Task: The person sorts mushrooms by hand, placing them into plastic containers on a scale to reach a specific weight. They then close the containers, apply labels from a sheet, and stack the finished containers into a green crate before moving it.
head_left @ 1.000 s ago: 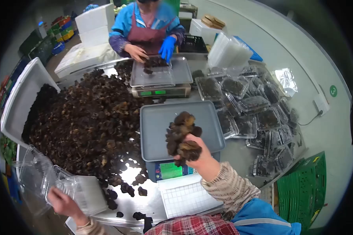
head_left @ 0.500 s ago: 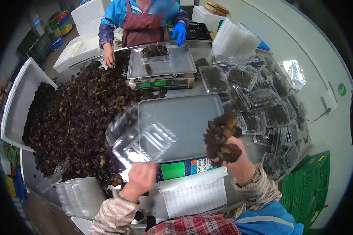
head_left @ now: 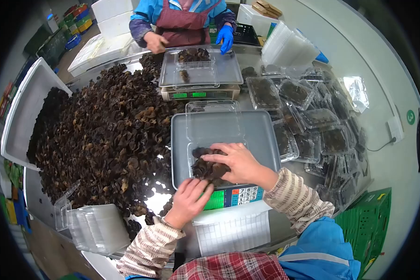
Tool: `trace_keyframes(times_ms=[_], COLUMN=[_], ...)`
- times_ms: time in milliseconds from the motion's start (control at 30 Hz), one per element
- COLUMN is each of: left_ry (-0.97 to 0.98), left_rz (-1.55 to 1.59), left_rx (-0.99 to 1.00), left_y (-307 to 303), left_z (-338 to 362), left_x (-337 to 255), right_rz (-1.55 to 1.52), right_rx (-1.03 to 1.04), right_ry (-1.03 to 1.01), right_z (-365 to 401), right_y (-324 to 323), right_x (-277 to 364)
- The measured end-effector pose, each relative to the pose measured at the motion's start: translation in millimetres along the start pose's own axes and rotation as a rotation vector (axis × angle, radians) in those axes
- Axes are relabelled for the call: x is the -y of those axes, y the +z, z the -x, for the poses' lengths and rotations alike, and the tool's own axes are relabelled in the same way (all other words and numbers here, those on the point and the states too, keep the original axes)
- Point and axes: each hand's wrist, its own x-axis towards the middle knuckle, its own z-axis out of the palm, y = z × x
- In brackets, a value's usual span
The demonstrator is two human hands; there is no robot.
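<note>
Your right hand (head_left: 235, 163) lies half open, palm down on the mushrooms (head_left: 201, 169). They sit under and just left of it, in the near half of the box (head_left: 214, 122). The box's long axis runs near to far on the scale (head_left: 261, 135). Your left hand (head_left: 189, 198) curls at the near rim; you cannot tell whether it pinches.
</note>
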Motion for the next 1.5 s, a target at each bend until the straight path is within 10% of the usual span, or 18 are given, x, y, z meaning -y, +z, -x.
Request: trace_keyframes(times_ms=[100,233,433,500,700,767,833,1033,1233,1300,1500], left_ry=[-0.339,-0.863,-0.753,-0.721,-1.805,-1.494,-1.466,-1.35,-1.454,-0.949,-0.586], left_rz=[-0.054,-0.481,-0.372,-0.3,1.072,1.749,1.795,2.047,0.914,0.51,-0.195], left_rx=[-0.211,0.062,0.365,0.082,-0.77,-0.754,-1.068,-1.002,-0.311,-0.16,0.413], left_y=[-14,-2,12,7,-87,-86,-75,-80,-72,-41,8], left_z=[29,114,158,160,83,116,102,59,16,7,-39], left_x=[17,54,79,91,79,99,86,55,45,65,80], right_rz=[0.014,-0.037,-0.084,-0.082,-0.43,-0.471,-0.606,-0.582,-0.551,-0.565,-0.588], right_rx=[0.057,0.137,-0.519,-0.571,-0.75,-0.683,-0.664,-0.628,-0.527,-0.446,-0.423], right_ry=[0.077,0.192,0.123,0.161,0.658,0.745,0.707,0.641,0.606,0.669,0.598], right_z=[5,13,50,72,157,167,171,160,165,164,147], right_y=[-21,-38,-28,-31,-7,3,17,17,27,28,29], right_x=[11,22,27,35,39,51,60,83,86,88,73])
